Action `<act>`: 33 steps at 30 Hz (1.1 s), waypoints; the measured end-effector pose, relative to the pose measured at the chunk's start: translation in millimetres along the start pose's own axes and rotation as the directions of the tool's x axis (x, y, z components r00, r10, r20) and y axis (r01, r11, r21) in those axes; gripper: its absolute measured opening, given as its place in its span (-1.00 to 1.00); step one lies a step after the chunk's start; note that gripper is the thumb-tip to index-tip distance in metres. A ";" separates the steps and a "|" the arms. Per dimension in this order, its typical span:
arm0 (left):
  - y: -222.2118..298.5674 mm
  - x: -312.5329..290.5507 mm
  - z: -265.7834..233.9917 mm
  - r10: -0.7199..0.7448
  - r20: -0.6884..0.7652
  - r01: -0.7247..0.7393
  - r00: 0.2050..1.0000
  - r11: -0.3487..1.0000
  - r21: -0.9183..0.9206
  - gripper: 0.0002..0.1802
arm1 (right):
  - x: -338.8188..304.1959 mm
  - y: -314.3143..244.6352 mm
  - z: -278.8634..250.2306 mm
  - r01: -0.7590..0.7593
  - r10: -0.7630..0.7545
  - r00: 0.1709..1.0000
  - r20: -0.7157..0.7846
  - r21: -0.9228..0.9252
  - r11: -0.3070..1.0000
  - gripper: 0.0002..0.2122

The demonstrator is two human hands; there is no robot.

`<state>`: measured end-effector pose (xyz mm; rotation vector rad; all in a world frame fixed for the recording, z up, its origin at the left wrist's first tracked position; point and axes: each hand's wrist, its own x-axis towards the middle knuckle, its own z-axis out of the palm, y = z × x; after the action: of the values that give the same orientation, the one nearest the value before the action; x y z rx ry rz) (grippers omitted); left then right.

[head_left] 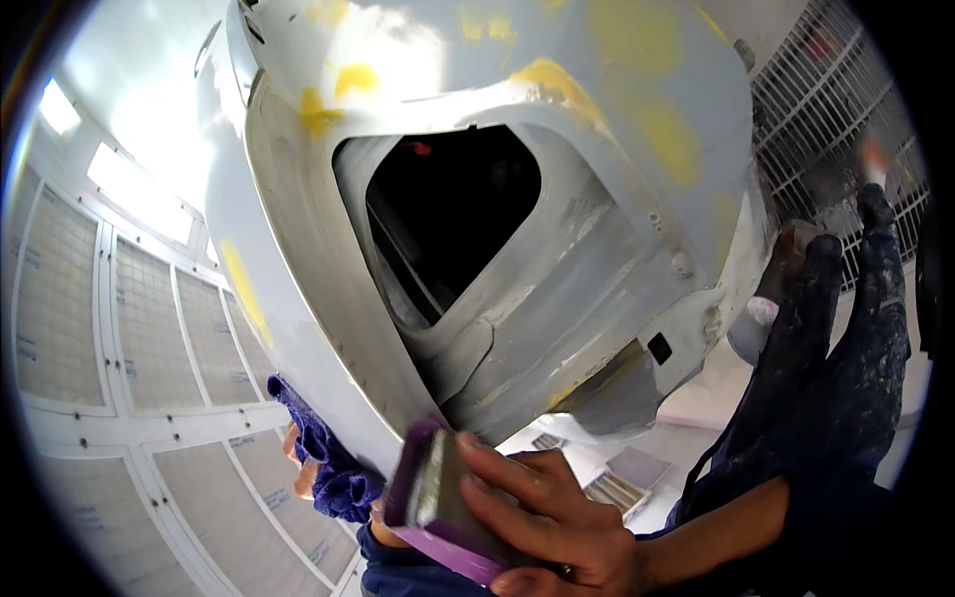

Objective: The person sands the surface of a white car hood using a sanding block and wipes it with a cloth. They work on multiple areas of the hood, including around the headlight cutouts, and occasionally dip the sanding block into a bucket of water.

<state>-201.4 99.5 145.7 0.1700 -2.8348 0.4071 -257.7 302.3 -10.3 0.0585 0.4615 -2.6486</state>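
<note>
In the head view, a grey car body shell point(597, 269) with yellow patches fills the middle, a dark window opening point(463, 214) cut through it. At the shell's lower corner, just below the opening's frame, the right hand point(557, 512) grips a purple-sided block point(448, 493), its fingers laid along the dull olive face and its thumb at the lower end; whether the block touches the metal cannot be told. The left hand point(306, 480) is at the shell's lower left edge, mostly hidden, its fingers curled round a crumpled blue-violet cloth point(328, 468) that lies against the outer side of that edge. Below the cloth, a little of the wrist shows above a dark blue sleeve point(398, 569). Beyond the shell's right edge are dark, pale-speckled trouser legs point(806, 348) and, above them, a slatted floor grating point(826, 109). Off its left edge stands a white-framed wall of pale panels point(159, 328), with bright lights point(139, 189) over it.
</note>
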 end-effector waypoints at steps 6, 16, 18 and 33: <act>7.9 6.6 -3.7 -0.031 0.033 0.030 0.999 0.999 0.020 -0.20 | 8.2 -13.7 -3.3 -0.078 0.077 0.997 0.030 0.054 0.995 -0.44; 16.3 10.0 -8.0 -0.111 0.090 0.105 0.990 0.993 0.061 -0.20 | 28.7 -24.4 1.8 -0.168 0.168 0.986 0.011 0.011 0.986 -0.46; 18.2 12.3 -12.0 -0.110 0.085 0.105 0.990 0.992 0.067 -0.20 | 5.8 -33.2 -16.5 -0.231 0.231 0.968 0.097 -0.004 0.973 -0.46; 22.8 24.9 -13.4 -0.147 0.128 0.141 0.981 0.988 0.056 -0.20 | 2.0 -13.2 -11.0 -0.236 0.239 0.954 0.182 -0.035 0.971 -0.41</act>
<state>-225.3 123.2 159.2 0.4244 -2.9180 0.4456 -265.7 316.2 -16.8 -0.1285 0.3834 -2.3865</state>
